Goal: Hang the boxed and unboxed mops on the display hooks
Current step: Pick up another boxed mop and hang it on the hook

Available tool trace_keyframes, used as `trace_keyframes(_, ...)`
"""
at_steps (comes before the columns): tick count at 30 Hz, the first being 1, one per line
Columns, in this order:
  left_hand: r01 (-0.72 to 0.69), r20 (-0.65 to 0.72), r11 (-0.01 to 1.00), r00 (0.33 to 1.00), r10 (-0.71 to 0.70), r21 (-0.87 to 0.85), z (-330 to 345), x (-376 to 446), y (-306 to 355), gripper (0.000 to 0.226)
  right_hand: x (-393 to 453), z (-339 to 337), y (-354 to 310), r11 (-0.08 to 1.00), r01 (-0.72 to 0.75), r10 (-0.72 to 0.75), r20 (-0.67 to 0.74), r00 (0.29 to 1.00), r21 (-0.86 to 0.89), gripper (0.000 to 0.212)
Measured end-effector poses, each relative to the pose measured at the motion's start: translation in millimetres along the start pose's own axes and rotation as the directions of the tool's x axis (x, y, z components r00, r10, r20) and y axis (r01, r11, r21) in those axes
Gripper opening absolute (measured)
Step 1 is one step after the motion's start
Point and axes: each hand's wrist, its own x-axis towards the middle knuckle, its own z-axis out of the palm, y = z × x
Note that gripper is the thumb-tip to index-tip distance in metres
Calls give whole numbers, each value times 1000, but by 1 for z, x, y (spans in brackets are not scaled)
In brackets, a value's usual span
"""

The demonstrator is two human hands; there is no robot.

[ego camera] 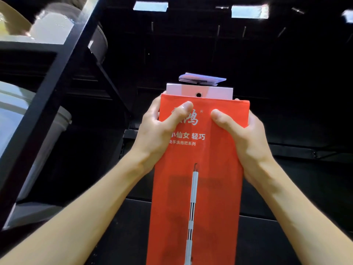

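Observation:
A tall red mop box [198, 184] with white lettering and a printed mop handle stands upright in front of me. My left hand [158, 127] grips its upper left edge, thumb across the front. My right hand [240, 129] grips the upper right edge the same way. Behind the red box's top a white box flap [215, 91] with a round hang hole [198, 94] shows. A thin display hook with a pale price tag holder [200, 79] sits just above that flap. Whether the hook passes through the hole is not clear.
A black shelf upright [51, 96] slants along the left, with white plastic buckets [47, 29] and lidded tubs [63, 119] on its shelves. The black display wall behind carries more thin hooks [218, 31] higher up. Bright ceiling lights [248, 11] glare at the top.

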Motion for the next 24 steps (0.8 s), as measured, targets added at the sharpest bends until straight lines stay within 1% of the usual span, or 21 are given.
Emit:
trace_keyframes(8, 8, 28, 1000, 1000, -8, 13, -3, 16, -18, 48, 15, 2, 14, 1000, -2, 1, 11, 1000, 9, 40)
trace_keyframes(14, 26, 35, 1000, 999, -26, -3, -3, 22, -30, 43, 20, 1, 27, 1000, -27, 27, 0, 1000, 2, 38)
trace_keyframes(19, 18, 40, 1000, 999, -19, 7, -4, 26, -34, 40, 23, 0, 32, 1000, -18, 18, -1, 1000, -10, 36)
trace_keyframes(24, 28, 36, 1000, 999, -29, 13, -5, 28, -34, 43, 26, 0, 33, 1000, -20, 20, -9, 1000, -16, 36)
